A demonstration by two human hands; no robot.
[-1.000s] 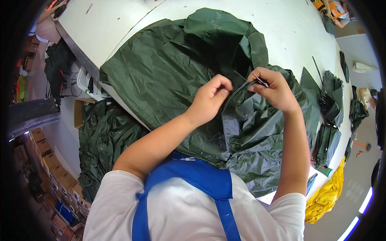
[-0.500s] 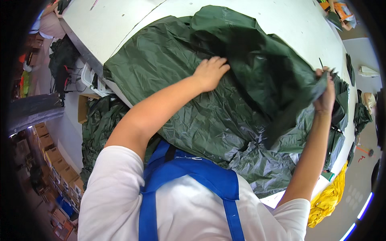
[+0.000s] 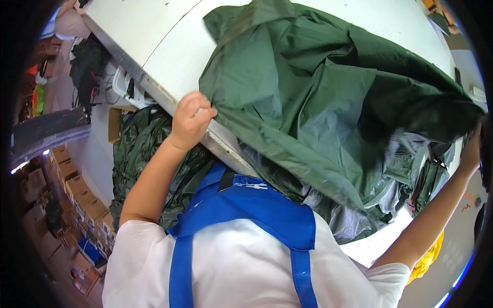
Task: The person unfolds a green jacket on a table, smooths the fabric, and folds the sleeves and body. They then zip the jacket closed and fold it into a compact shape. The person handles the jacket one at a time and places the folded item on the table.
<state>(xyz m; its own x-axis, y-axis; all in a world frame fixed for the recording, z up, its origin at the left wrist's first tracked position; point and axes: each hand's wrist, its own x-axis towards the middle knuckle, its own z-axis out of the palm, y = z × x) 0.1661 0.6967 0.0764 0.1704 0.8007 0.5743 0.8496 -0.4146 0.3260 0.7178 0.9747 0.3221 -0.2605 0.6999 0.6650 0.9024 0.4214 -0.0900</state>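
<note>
A large sheet of shiny dark green fabric [image 3: 318, 97] is spread between my hands, lifted and billowing over the table, with folds and a seamed lower edge. My left hand [image 3: 192, 120] is closed in a pinch on its left corner, right by the table's near edge. Far out to the right, my right hand [image 3: 471, 149] grips the other end of the sheet; its fingers are partly lost in the dark rim and behind the fabric. More crumpled green fabric [image 3: 352, 223] lies beneath, near my apron.
The white table [image 3: 172, 46] has a metal-trimmed edge. Below its left side hangs a heap of dark green fabric [image 3: 146, 154] beside a cardboard box [image 3: 115, 123] and a white basket [image 3: 123, 84]. Yellow fabric [image 3: 426, 259] lies at the right. Another person's arm [image 3: 72, 23] shows at the far left.
My left hand has moved left and down from the middle of the fabric to its corner. My right hand has swung outward to the right, and the sheet is now stretched wider and lifted.
</note>
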